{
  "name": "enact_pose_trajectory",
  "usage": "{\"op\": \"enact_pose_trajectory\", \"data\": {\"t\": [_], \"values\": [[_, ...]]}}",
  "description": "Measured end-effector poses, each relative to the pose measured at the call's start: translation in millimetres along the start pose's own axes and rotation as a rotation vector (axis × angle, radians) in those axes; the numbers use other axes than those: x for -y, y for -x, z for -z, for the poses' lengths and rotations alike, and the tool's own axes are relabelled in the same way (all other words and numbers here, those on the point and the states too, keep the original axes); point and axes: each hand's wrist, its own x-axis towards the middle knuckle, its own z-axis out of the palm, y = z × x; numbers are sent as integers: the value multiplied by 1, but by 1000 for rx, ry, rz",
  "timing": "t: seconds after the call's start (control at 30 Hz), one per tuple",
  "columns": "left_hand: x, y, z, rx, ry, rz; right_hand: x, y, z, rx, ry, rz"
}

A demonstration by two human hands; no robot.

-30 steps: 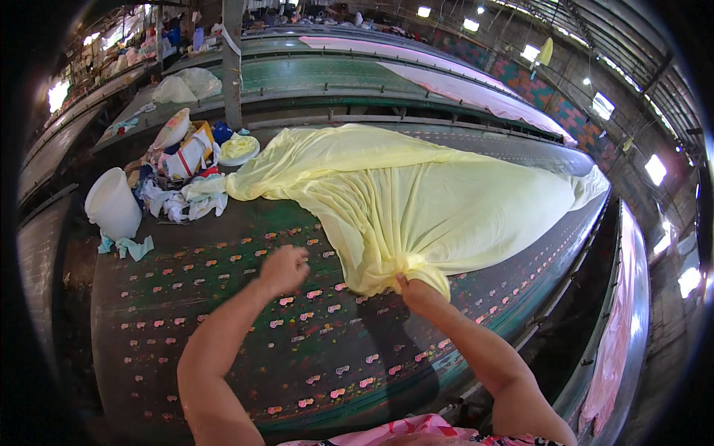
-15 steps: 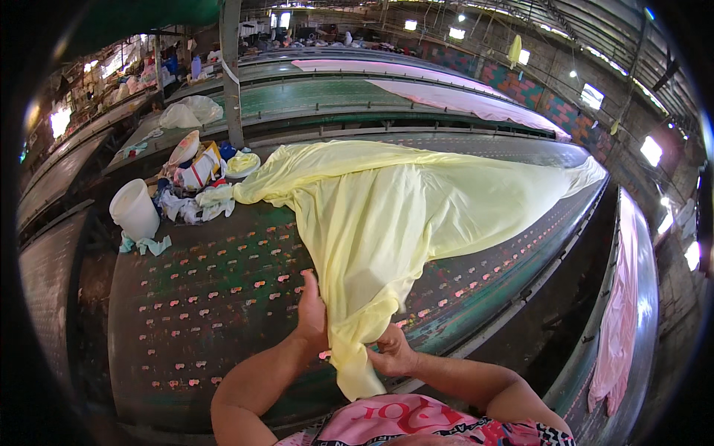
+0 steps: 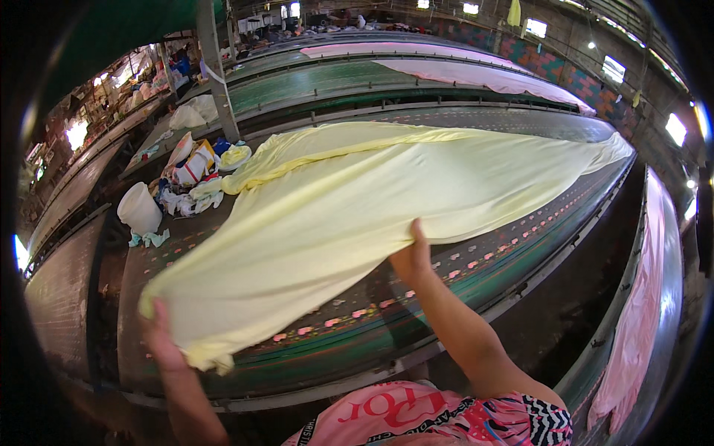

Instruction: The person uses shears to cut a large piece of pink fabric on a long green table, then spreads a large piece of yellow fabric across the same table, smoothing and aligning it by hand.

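Observation:
A large pale yellow cloth (image 3: 349,186) is spread at a slant over a long dark printing table (image 3: 610,130), its far end narrowing toward the right. My left hand (image 3: 165,342), slightly blurred, grips the cloth's near left end; its fingers are partly behind the fabric. Along the near edge, my right hand (image 3: 411,260) holds the cloth with the thumb up, the other fingers largely hidden. Between my hands the fabric is pulled fairly flat, while a gathered fold runs along its far side.
At the table's left stand a white bucket (image 3: 139,209) and a heap of rags (image 3: 182,201) with a yellow-filled bowl (image 3: 235,157). A metal post (image 3: 216,78) rises behind them. Pink cloth (image 3: 632,312) lies on another table at right. More long tables stretch beyond.
My left hand has moved left, carrying the cloth's near end with it. My right hand has moved up and right along the edge. The bunched cloth has opened out across the table.

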Motion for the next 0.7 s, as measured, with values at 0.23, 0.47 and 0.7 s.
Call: {"op": "enact_pose_trajectory", "data": {"t": [0.23,0.47,0.7], "values": [[-94,20,50,-389,-5,-266,312,-48,99,-291,37,485],[-125,115,5,-762,-458,-261,493,64,158,-27,349,276],[-3,57,-64,177,-927,281,509,-36,231,-100,815,24]]}}
